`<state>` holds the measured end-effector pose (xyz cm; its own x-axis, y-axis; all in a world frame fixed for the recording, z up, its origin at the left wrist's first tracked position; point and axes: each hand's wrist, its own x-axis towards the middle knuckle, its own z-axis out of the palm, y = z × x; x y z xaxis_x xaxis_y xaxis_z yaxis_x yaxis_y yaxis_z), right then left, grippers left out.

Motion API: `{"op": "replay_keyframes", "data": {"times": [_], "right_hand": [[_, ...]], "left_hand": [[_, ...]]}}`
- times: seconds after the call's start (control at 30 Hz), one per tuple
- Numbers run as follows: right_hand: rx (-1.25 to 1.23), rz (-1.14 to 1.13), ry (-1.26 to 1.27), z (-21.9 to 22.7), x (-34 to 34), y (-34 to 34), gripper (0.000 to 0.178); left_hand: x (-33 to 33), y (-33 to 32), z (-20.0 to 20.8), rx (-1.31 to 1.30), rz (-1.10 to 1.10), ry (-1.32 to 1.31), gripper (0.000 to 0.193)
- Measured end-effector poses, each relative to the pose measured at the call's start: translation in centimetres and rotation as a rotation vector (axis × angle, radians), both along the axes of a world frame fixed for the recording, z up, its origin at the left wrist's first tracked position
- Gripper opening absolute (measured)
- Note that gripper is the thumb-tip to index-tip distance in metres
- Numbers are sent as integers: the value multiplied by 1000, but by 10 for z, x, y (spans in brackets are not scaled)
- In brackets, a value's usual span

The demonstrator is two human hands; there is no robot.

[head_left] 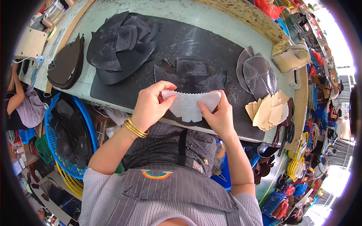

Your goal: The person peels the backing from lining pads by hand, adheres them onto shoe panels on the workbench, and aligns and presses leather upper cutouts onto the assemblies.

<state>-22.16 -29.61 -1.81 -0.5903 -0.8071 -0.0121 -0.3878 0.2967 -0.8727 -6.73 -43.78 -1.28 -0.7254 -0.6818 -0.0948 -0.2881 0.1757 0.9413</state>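
A white mesh fabric piece (187, 105) with a zigzag upper edge is held over the near edge of a black mat (196, 43). My left hand (151, 105) pinches its left end between thumb and fingers; gold bangles circle that wrist. My right hand (218, 115) grips its right end. Just behind the white piece lie dark cut fabric pieces (192, 75) on the mat.
A heap of black cut pieces (120, 45) sits at the mat's far left, dark brown pieces (67, 64) further left. Grey rounded pieces (256, 73) and tan pieces (267, 111) lie at right. A blue basket (51, 124) of dark scraps stands below left. Another person (17, 101) sits at left.
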Motion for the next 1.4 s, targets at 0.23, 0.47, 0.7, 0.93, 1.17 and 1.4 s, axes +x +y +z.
{"op": "replay_keyframes", "data": {"times": [0.23,0.47,0.7,0.93,1.17,1.4], "right_hand": [[157,-27,688,12,3,7,41],[190,-297,837,10,-135,23,12],[-132,-95,487,39,-100,15,9],[-298,-67,676,62,-5,11,25],[-450,112,1025,84,21,3,33],[-365,81,1020,101,37,19,27]], "left_hand": [[-12,12,3,-764,-140,-44,40],[-21,44,9,-863,-556,48,47],[-43,24,18,-311,-282,281,31],[-51,37,47,610,-71,422,18],[-25,55,58,491,-59,538,20],[-6,71,68,120,-50,366,16]]}}
